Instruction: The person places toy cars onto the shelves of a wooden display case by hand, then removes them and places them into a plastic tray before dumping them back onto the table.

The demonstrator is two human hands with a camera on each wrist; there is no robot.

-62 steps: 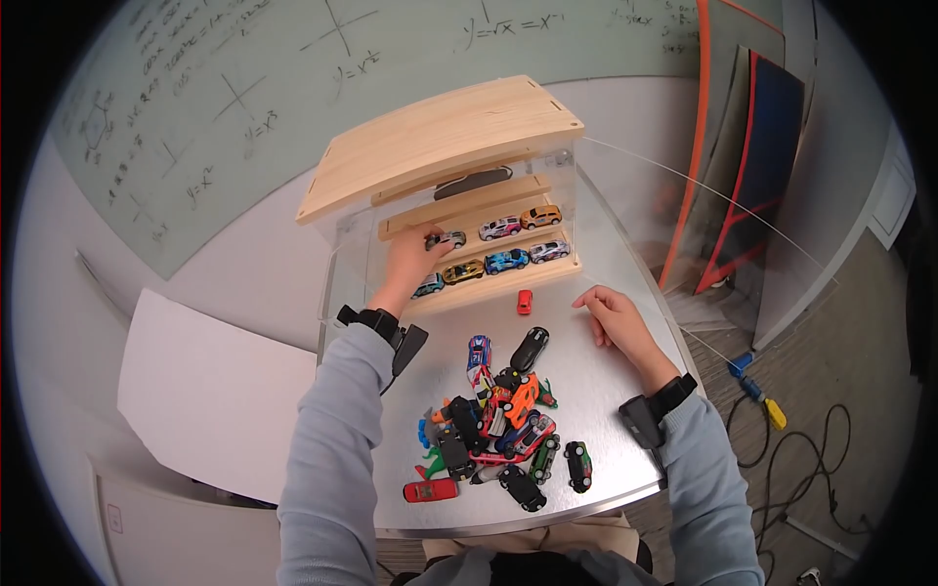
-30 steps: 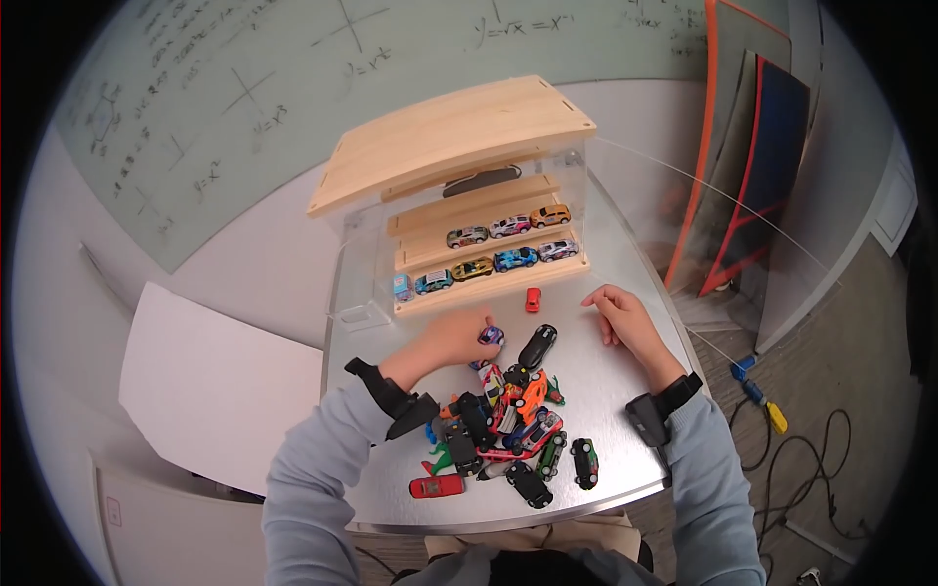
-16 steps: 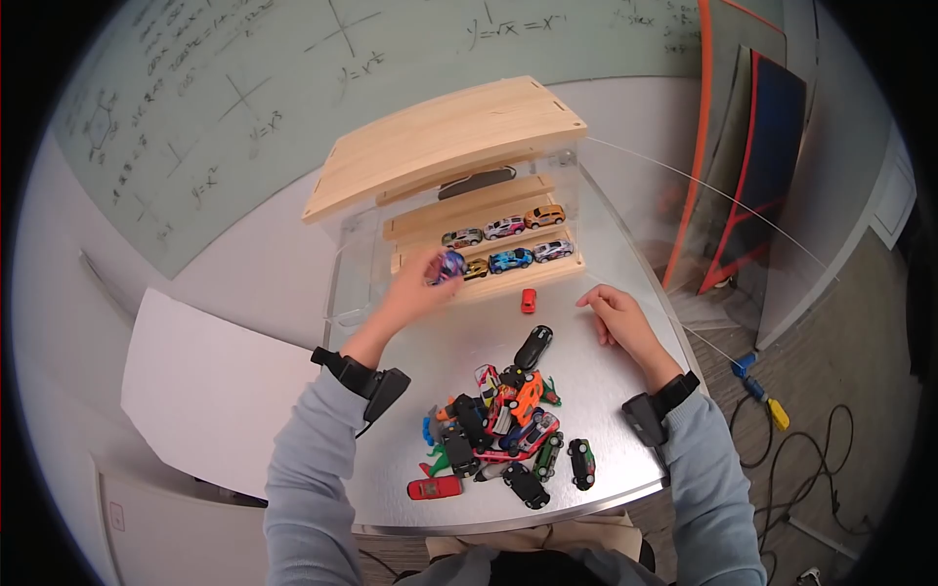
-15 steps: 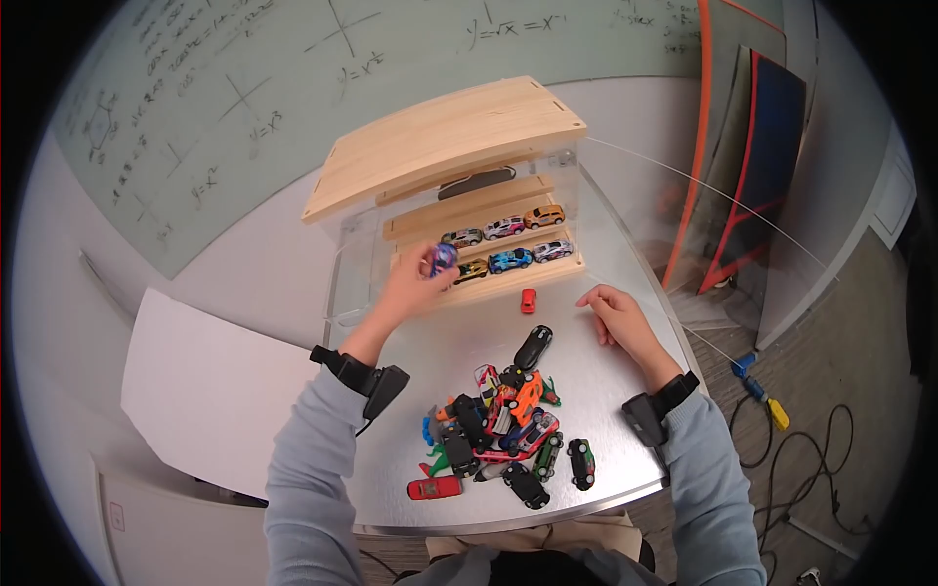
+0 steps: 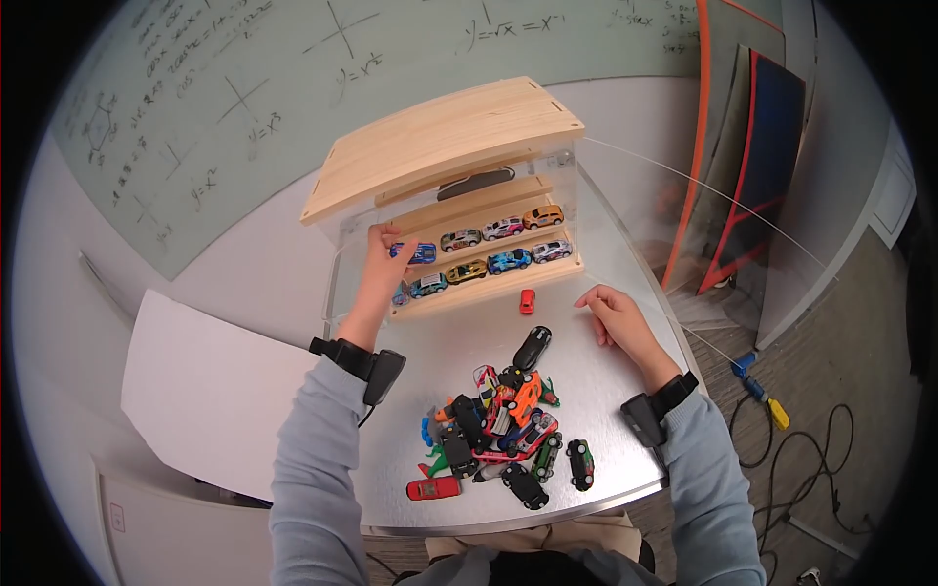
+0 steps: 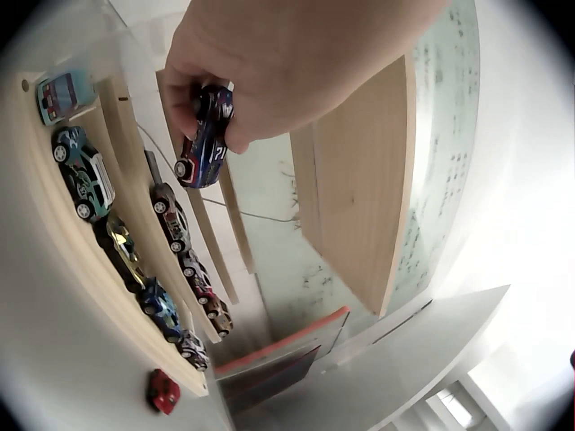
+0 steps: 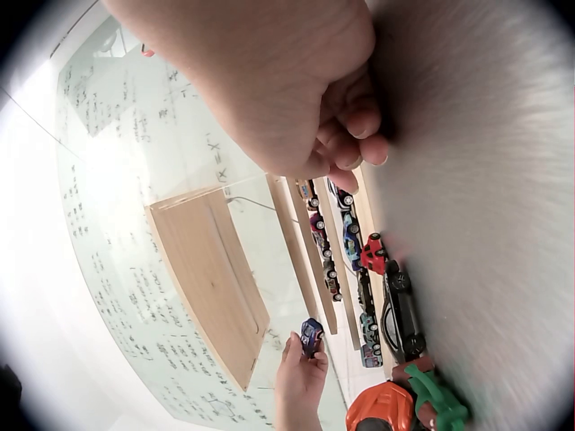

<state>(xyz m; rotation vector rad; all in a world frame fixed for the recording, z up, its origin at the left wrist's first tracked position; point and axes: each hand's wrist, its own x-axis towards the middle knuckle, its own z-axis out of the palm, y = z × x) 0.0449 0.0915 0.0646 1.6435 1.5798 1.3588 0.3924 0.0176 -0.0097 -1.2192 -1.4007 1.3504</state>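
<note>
The hands are well apart in the head view: at left of centre, the left hand [image 5: 377, 269] pinches a blue car [image 5: 418, 254] by its left end, at the left end of the upper car row in the wooden rack [image 5: 489, 291]; at right of centre, the right hand [image 5: 622, 324] holds nothing, its fingers loosely curled, over the surface [image 5: 606, 391]. The blue car's long axis runs nearly left to right, beside a silver car [image 5: 461, 239]; which end is its front, I cannot tell. In the left wrist view, the blue car is at upper left, its axis steep, the free end pointing down and slightly left. In the right wrist view, it is small at lower centre, its axis steep, with the right hand's curled fingers at upper centre.
</note>
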